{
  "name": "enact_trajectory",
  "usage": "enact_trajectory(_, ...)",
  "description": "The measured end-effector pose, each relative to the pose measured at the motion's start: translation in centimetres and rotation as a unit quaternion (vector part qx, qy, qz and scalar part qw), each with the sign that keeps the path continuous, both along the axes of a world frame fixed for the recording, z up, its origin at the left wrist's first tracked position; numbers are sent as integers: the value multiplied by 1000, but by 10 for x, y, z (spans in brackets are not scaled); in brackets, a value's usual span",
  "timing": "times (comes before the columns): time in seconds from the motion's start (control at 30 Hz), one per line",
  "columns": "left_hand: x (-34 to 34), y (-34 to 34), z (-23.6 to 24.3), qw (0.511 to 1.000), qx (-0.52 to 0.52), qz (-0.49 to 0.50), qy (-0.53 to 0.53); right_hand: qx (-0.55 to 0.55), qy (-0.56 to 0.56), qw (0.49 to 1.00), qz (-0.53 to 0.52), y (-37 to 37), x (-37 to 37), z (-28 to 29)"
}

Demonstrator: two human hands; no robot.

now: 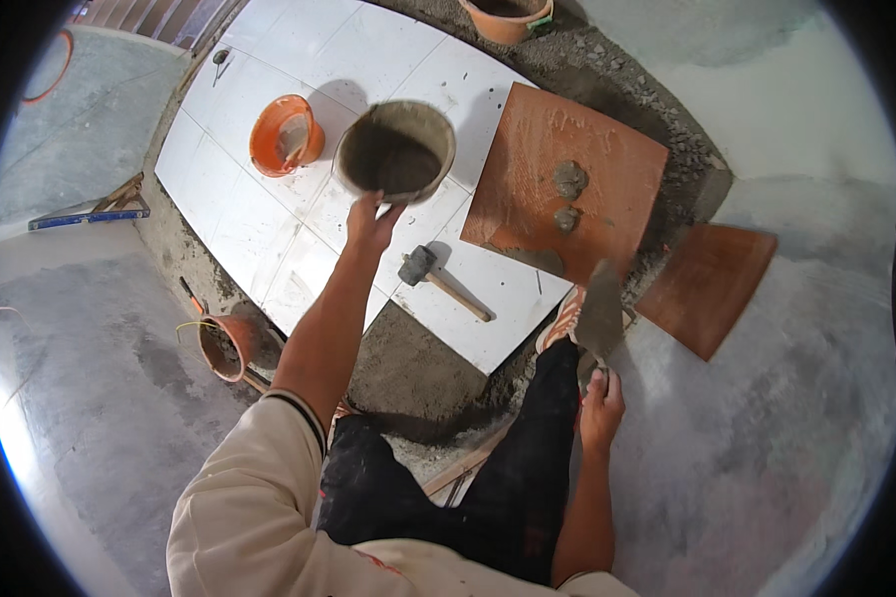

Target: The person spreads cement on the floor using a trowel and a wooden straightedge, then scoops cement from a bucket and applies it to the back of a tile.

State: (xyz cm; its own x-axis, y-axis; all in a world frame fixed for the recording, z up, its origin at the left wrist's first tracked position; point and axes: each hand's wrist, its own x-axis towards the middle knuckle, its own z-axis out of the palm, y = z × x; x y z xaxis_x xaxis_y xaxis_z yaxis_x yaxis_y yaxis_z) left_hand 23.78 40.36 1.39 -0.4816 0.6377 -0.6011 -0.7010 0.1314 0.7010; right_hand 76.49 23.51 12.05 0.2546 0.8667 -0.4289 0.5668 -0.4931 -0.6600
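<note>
My left hand [370, 221] is closed on the near rim of a round, mortar-coated bucket [438, 134], tilted so that its dark inside shows. It hangs over the white floor tiles [269, 234]. Low on the right, my right hand [600, 406] grips a trowel [599, 313] by its handle, its grey blade pointing away from me beside my right shoe. Ahead of the trowel lies a reddish-brown tile [518, 189] with two lumps of mortar [569, 179] on its smeared face. A rubber mallet [453, 291] rests on the white tiles between my hands.
An orange bucket [261, 134] stands on the tiles at left, another bucket [506, 28] at the far edge. Near my left arm sits a third bucket [231, 348]. A second brown tile [712, 284] lies at right. Raw mortar bed [408, 373] borders the tiles by my feet.
</note>
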Motion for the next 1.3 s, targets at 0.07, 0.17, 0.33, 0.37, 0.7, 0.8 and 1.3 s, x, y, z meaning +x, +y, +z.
enact_trajectory(0.07, 29, 72, -33, 997, -28, 46, -61, -46, 25, 997, -55, 19, -1, 1)
enact_trajectory(0.17, 49, 137, -89, 995, -6, 85, -54, -75, 41, 992, -93, 26, 0, -28)
enact_trajectory(0.33, 30, 164, -156, 999, 31, 25, -8, 19, -84, 993, 80, 40, 28, -81)
enact_trajectory(0.37, 32, 160, -157, 999, 24, 27, -9, 65, -121, 980, 145, 53, 32, -86)
enact_trajectory(0.7, 127, 47, -99, 886, -62, -445, 115, 140, -268, 902, 308, 218, 33, -114)
enact_trajectory(0.8, 132, 52, -94, 903, -65, -418, 83, 116, -249, 929, 247, 215, 45, -119)
enact_trajectory(1.3, 133, 52, -95, 886, -59, -440, 136, 79, -319, 919, 216, 312, 4, -110)
